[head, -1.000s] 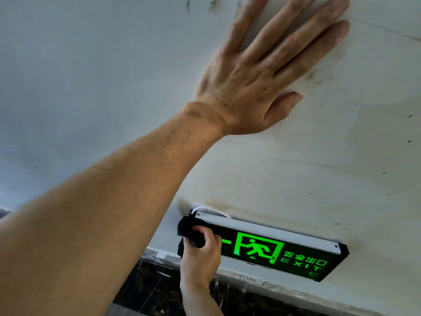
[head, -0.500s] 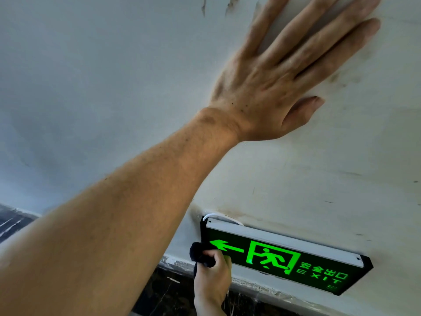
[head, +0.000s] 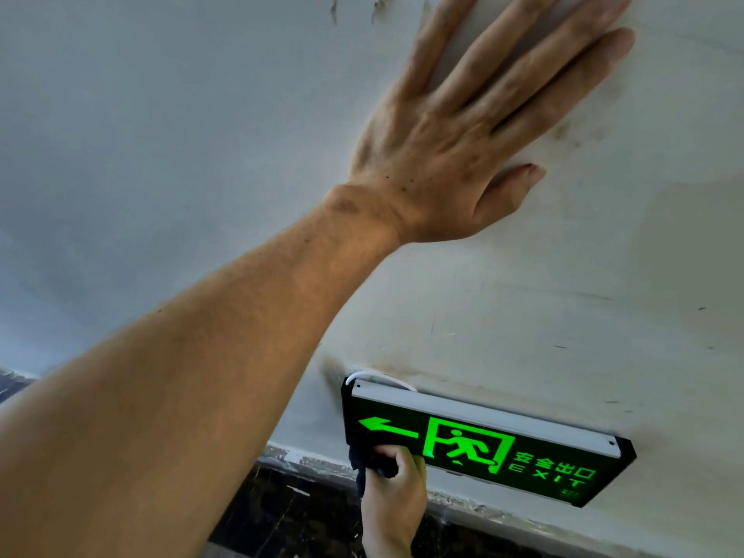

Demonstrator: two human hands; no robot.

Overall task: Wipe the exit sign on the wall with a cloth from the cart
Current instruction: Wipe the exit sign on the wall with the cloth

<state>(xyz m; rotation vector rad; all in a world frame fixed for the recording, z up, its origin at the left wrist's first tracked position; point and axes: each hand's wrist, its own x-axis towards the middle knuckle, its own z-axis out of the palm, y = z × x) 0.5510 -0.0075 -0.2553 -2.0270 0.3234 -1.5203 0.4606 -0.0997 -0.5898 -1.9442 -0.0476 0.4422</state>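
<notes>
A person leans close to a pale, scuffed wall (head: 201, 134), seen from a head-worn camera. The left hand (head: 463, 143) is spread flat on the wall, fingers open and holding nothing, bracing the body well above the exit sign (head: 523, 457). The sign is a long, dark, green-lit panel mounted low on the wall at the right of the view, just above a dark skirting strip (head: 290, 513). The right hand (head: 396, 501) is curled tightly around a bunched dark cloth (head: 368, 463), pressing it against the sign's lower left corner, below the green arrow. A thin white cable (head: 362, 376) loops out at the sign's top left corner. Likely risks: a hard sideways stroke could catch that cable or shift the sign on its mounting. The bracing palm could also slip on the wall, since the person appears to lean on it.
</notes>
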